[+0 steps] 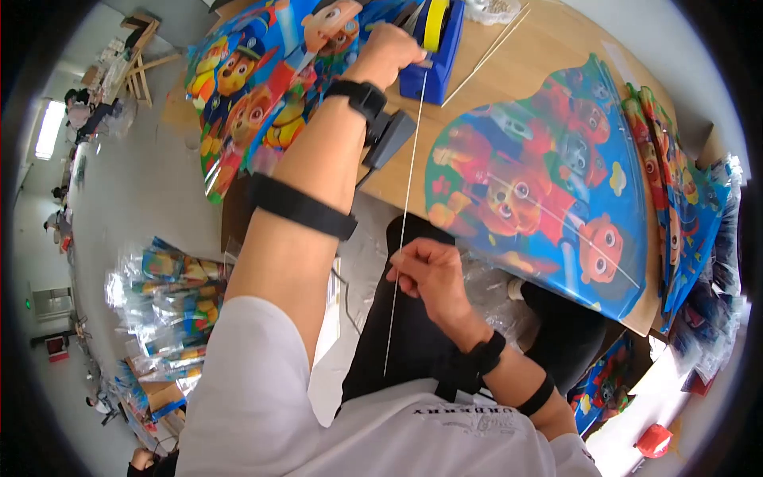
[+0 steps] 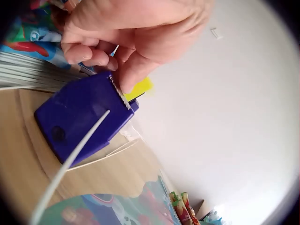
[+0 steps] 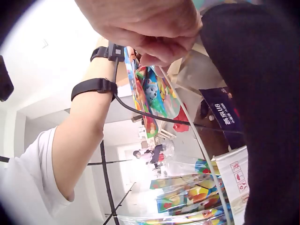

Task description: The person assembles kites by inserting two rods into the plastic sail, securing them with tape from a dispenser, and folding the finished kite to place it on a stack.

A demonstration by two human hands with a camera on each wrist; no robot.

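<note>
At the blue tape dispenser (image 1: pixel 449 75) (image 2: pixel 84 112), my left hand (image 1: pixel 389 54) (image 2: pixel 140 30) has its fingers curled, with thumb and fingertip pinching at the serrated edge beside the yellow tape (image 1: pixel 434 25) (image 2: pixel 139 88). The tape's end is hidden by the fingers. My right hand (image 1: pixel 435 280) (image 3: pixel 145 28) pinches a thin white rod (image 1: pixel 407 191) (image 2: pixel 70 159) (image 3: pixel 199 140) around its lower middle. The rod's far tip lies close to the dispenser's front, and its near end is over my lap. To the right, a printed cartoon sheet (image 1: pixel 509 195) lies flat on the wooden table (image 1: pixel 397 163).
Printed sheets (image 1: pixel 246 95) are heaped at the table's left side, and folded ones (image 1: pixel 664 183) stand along the right edge. Two thin sticks (image 1: pixel 485 57) lie right of the dispenser. Below on the left are bagged sheets (image 1: pixel 179 302). A cable (image 1: pixel 347 298) (image 3: pixel 140 112) hangs from my left wrist.
</note>
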